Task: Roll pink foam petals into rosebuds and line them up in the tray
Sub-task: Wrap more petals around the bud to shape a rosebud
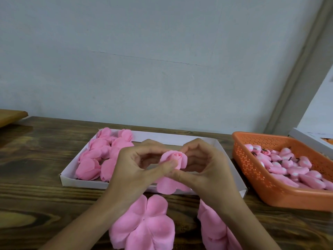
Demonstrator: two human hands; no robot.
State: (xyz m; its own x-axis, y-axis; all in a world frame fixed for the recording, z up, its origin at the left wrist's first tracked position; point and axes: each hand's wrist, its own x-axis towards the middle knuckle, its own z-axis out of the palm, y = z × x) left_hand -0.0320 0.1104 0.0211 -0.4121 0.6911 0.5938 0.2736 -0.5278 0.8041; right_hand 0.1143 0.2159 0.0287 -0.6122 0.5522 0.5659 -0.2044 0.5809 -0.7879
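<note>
While left hand (138,168) pinches rosebud (175,156) base, right hand (205,165) grip curls round its petals.

Two hands (137,170) (205,170), one rosebud (175,156) between them, one white tray (86,183), one orange basket (252,170), two flat petal stacks (144,224) (214,228)

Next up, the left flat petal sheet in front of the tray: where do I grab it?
Probably pinch a far lobe of the flat petal sheet, coming down from above: it lies flat, and its slit-separated lobe edges offer the only lip.
</note>
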